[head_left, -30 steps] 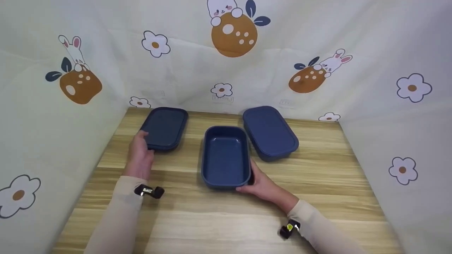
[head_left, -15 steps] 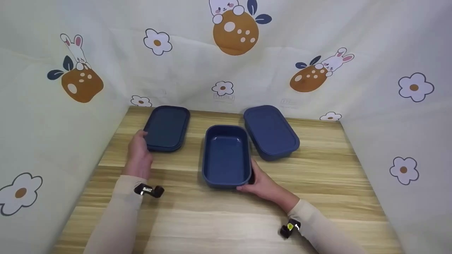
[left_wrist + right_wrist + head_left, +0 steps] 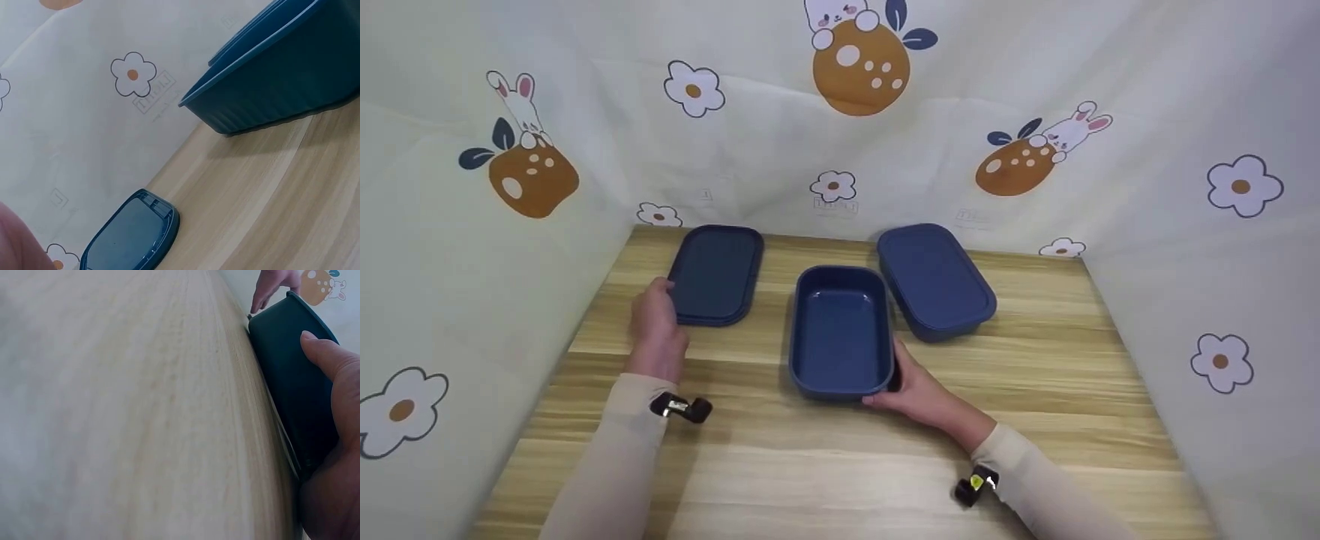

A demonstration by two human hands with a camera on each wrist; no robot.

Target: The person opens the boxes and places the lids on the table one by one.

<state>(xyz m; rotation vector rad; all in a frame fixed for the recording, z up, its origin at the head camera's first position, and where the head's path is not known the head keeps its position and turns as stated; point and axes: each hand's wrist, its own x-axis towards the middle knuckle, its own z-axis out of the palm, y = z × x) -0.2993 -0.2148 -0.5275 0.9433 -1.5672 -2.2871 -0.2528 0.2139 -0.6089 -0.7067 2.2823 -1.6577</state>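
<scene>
An open dark blue container [image 3: 840,330] stands mid-table. My right hand [image 3: 919,390] grips its near right corner, and the thumb [image 3: 329,363] lies on the container's wall [image 3: 289,377] in the right wrist view. A flat dark blue lid [image 3: 716,274] lies at the back left. My left hand [image 3: 656,322] curls its fingers over the lid's near left corner; the thumb is hidden. The left wrist view shows the lid's far end [image 3: 132,236] on the wood and the open container [image 3: 281,73] beyond it.
A second dark blue container [image 3: 936,281] with its lid on sits at the back right, close to the open one. Printed cloth walls [image 3: 840,150] enclose the wooden table [image 3: 840,465] on three sides. Bare wood runs along the front.
The lid under my left hand has shifted slightly and now looks flatter on the table. The right hand and open container have stayed put.
</scene>
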